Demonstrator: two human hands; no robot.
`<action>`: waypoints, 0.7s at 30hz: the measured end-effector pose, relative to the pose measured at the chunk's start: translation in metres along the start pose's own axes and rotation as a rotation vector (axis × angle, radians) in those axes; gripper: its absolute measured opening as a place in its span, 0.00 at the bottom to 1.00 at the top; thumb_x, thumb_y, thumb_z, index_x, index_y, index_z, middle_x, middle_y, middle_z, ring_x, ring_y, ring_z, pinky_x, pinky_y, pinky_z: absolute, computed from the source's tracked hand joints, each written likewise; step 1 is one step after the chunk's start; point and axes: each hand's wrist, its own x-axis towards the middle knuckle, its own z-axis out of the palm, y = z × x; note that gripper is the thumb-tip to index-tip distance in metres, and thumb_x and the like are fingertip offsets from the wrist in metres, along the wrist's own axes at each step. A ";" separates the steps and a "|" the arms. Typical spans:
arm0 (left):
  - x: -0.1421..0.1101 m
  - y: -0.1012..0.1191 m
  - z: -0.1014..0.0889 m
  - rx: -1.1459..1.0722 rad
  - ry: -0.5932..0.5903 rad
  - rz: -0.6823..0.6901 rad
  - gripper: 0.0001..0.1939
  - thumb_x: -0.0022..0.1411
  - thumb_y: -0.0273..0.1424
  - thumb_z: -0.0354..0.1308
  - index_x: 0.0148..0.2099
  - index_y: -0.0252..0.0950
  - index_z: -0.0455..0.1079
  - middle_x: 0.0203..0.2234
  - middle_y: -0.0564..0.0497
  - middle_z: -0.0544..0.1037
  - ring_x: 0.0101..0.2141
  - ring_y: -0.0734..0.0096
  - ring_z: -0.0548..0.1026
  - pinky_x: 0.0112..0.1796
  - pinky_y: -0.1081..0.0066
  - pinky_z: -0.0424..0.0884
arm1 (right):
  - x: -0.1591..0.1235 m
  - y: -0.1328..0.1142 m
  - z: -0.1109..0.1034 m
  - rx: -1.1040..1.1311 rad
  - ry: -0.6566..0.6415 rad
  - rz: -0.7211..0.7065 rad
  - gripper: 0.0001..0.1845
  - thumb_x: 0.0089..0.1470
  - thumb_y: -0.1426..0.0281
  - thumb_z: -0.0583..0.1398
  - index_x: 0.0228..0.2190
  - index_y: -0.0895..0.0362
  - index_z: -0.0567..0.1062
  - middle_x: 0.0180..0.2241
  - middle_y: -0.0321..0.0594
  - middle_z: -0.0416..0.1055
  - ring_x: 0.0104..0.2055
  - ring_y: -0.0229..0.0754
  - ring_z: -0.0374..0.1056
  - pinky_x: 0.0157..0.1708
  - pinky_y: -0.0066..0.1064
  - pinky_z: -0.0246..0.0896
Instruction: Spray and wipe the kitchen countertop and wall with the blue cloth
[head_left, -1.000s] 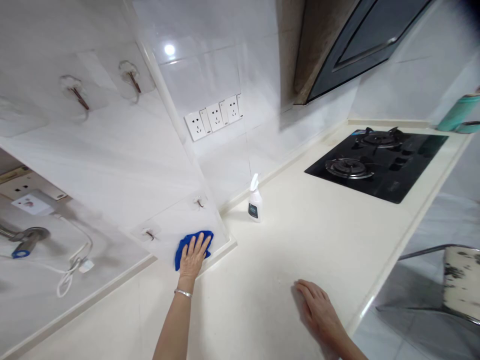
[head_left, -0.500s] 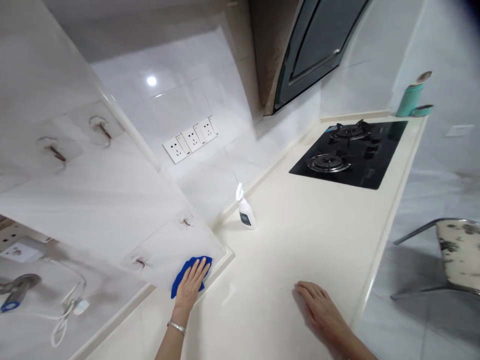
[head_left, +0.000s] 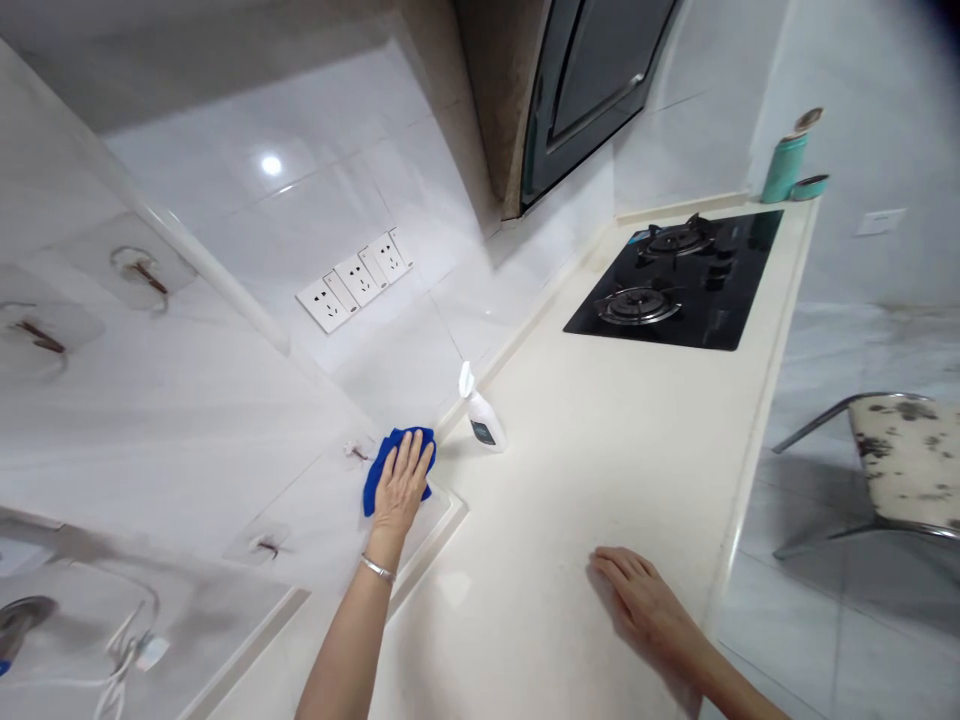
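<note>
My left hand (head_left: 401, 482) lies flat, fingers stretched out, pressing a blue cloth (head_left: 384, 458) against the white tiled wall panel (head_left: 225, 420) near its lower corner. A small hook (head_left: 355, 452) sticks out of the tile just left of the cloth. My right hand (head_left: 645, 605) rests palm down with fingers spread on the cream countertop (head_left: 600, 460), holding nothing. A white spray bottle (head_left: 480, 412) stands on the counter against the back wall, a little to the right of the cloth.
A black gas hob (head_left: 675, 295) is set into the counter at the far right, below a dark range hood (head_left: 592, 80). A teal canister (head_left: 784, 165) stands beyond it. Wall sockets (head_left: 356, 278) sit on the back tiles. A worn stool (head_left: 900, 460) stands off the counter's edge.
My left hand has slid the blue cloth up the wall panel toward the corner. The view has swung left and tilted. My right hand stays on the counter.
</note>
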 end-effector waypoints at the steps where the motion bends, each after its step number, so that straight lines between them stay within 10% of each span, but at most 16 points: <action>1: 0.007 0.001 0.000 -0.019 -0.014 -0.009 0.34 0.67 0.27 0.49 0.72 0.40 0.44 0.71 0.46 0.47 0.70 0.60 0.43 0.70 0.54 0.47 | 0.000 0.000 0.000 0.000 0.000 0.000 0.26 0.51 0.81 0.52 0.51 0.56 0.72 0.52 0.45 0.73 0.55 0.45 0.67 0.57 0.40 0.62; 9: -0.003 0.000 0.016 -0.101 0.024 0.009 0.35 0.67 0.27 0.48 0.73 0.38 0.40 0.71 0.45 0.48 0.70 0.65 0.41 0.71 0.57 0.41 | 0.002 -0.001 -0.003 0.015 -0.058 0.043 0.27 0.49 0.81 0.52 0.51 0.55 0.72 0.53 0.45 0.72 0.56 0.46 0.66 0.57 0.42 0.62; 21: -0.077 0.041 0.109 -0.086 0.034 0.188 0.37 0.65 0.24 0.44 0.73 0.32 0.36 0.72 0.48 0.44 0.70 0.71 0.40 0.71 0.66 0.35 | 0.002 -0.001 -0.006 0.003 -0.089 0.052 0.28 0.49 0.83 0.52 0.51 0.56 0.69 0.53 0.47 0.71 0.57 0.46 0.65 0.58 0.45 0.62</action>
